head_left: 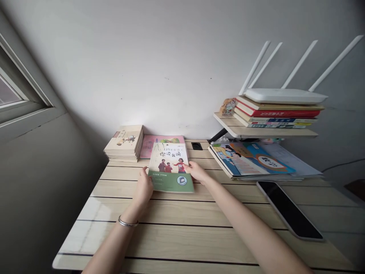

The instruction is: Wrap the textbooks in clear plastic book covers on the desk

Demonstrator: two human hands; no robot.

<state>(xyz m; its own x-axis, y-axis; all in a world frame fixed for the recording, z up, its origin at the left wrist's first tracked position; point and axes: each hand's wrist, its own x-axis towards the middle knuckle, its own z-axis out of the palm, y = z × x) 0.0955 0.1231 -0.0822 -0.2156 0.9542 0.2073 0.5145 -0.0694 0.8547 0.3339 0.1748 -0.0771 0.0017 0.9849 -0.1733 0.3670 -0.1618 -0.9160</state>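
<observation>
A book with a white and green cover (168,164) lies face up near the middle of the desk, its far part over a pink book (146,146). My left hand (145,186), with a silver bangle on the wrist, grips its left edge near the lower corner. On the right edge, my right hand (196,172) holds the book with the thumb over the cover. The fingers beneath the book are hidden. Left of the pink book sits a stack of small beige books (125,140).
A phone (291,209) lies at the right. Behind it are flat books and papers (251,159) under a raised shelf (239,131), which bears stacked books (279,113) and a white router (286,96). The desk (176,239) meets the wall at the back.
</observation>
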